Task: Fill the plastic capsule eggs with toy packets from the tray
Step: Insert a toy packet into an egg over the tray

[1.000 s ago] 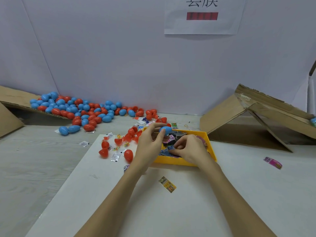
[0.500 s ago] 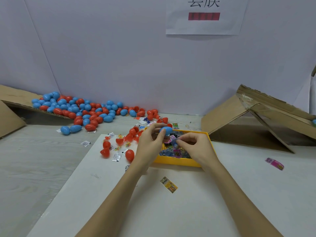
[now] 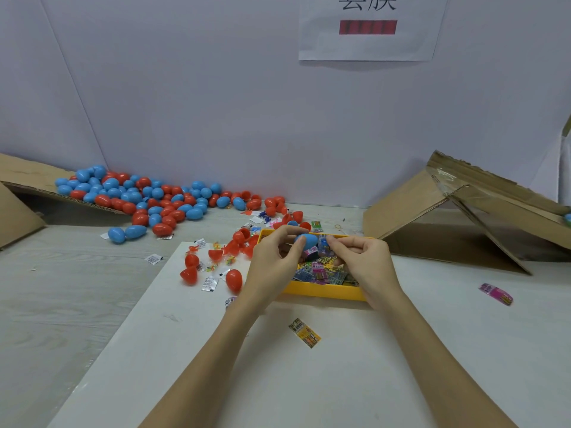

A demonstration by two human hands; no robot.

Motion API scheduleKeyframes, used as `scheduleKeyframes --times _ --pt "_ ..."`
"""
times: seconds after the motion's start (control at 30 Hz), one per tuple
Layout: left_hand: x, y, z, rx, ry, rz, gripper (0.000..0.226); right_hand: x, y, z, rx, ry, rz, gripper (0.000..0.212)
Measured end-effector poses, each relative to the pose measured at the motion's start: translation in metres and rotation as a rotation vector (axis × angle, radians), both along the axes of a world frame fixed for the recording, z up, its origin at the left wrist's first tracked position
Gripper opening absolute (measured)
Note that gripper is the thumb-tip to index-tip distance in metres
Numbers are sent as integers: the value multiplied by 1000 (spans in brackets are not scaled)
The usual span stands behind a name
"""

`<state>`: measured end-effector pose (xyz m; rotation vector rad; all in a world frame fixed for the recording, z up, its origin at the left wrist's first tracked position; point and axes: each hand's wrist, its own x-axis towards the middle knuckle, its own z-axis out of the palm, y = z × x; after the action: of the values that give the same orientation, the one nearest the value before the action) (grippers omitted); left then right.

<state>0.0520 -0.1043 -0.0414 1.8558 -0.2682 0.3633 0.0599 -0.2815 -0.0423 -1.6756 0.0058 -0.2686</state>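
While the left hand (image 3: 272,261) steadies a blue capsule half (image 3: 306,241) above the yellow tray (image 3: 324,291), the right hand (image 3: 364,264) pinches a toy packet (image 3: 323,242) for insertion.

Yellow tray (image 3: 321,292) of multicoloured striped packets (image 3: 321,271), blue egg half (image 3: 306,241) above it, red and blue eggs (image 3: 148,199) left of tray, pink packet (image 3: 496,293) right of tray
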Motion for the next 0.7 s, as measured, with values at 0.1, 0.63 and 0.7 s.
scheduleKeyframes --times 0.1,0.63,0.7 --pt "-1 0 -1 81 -8 -7 20 -1 1 0 -50 6 20 14" --pt "2 5 2 51 -7 -30 34 -6 6 2 -109 -49 93 11" --pt "2 5 3 33 1 -50 34 -6 6 2 -89 -52 119 11"
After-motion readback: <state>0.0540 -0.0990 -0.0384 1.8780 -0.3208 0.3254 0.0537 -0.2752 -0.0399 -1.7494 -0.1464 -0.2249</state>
